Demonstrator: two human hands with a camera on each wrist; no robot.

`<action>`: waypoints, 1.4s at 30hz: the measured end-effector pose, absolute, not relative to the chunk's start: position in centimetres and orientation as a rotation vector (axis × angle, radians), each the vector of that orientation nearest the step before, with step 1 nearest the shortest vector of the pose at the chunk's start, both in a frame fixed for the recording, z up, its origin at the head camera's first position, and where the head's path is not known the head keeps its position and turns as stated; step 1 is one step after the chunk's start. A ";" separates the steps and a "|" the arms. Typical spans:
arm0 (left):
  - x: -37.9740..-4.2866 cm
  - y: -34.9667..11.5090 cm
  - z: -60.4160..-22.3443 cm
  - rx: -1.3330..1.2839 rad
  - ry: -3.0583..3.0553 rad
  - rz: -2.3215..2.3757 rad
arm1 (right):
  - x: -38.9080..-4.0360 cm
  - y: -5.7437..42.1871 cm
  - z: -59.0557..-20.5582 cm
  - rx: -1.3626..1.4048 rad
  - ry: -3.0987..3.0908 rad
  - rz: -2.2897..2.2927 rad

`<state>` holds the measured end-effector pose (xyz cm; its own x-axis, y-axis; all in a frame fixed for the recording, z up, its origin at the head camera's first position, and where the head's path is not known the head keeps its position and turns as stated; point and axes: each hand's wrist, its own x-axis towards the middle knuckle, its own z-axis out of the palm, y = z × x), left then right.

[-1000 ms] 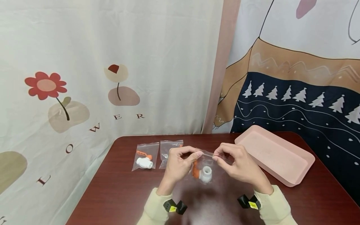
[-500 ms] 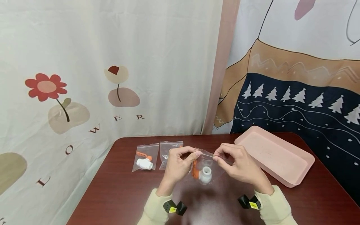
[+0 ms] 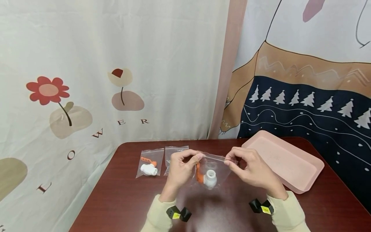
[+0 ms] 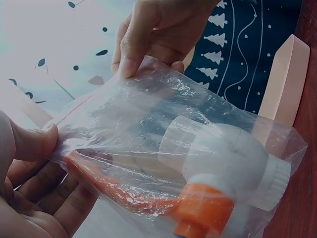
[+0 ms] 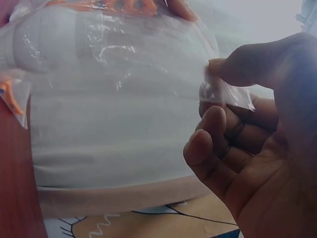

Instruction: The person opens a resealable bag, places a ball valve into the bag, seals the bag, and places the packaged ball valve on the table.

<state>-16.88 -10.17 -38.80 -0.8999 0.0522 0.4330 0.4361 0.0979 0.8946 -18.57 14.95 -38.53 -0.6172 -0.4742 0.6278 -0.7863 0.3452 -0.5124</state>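
A clear zip-lock bag [image 3: 220, 169] hangs between both hands over the table. Inside it is a white plastic ball valve [image 4: 230, 158] with an orange handle [image 4: 124, 196]. My left hand [image 3: 180, 169] pinches the bag's top edge at one corner between thumb and index finger. At the opposite end of that edge, my right hand [image 3: 252, 167] pinches it the same way, and a bit of film sticks out past the fingers [image 5: 198, 146] in the right wrist view. The zip strip runs nearly straight between the two hands.
Another bagged valve [image 3: 149, 168] lies at the table's back left. Beside it, a second bag [image 3: 171, 154] is partly hidden by my left hand. A pink tray [image 3: 285, 161] stands at the right on the dark red table [image 3: 116, 203]. Printed curtains [image 3: 174, 80] hang behind.
My right hand has moved slightly right and my left slightly left, so the bag's top edge is stretched wider and straighter. The bagged valve has shifted a little left.
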 end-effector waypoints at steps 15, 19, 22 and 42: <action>-17.1 -10.5 -38.8 -0.517 -2.142 -1.869 | -18.6 16.6 -37.9 1.173 -2.224 1.173; -16.9 -10.0 -39.0 -0.490 -2.137 -1.861 | -18.7 16.9 -37.9 1.118 -2.315 1.207; -16.8 -9.5 -39.2 -0.440 -2.157 -1.856 | -18.8 16.7 -38.2 1.094 -2.387 1.235; -15.9 -7.2 -40.1 -0.463 -2.206 -1.789 | -18.0 12.3 -39.1 1.073 -2.207 1.163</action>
<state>-15.92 -7.16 -40.06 -0.9146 0.0808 0.3963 0.4044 0.1894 0.8947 -18.00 12.31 -39.08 -0.6124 -0.4364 0.6592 -0.7905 0.3515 -0.5016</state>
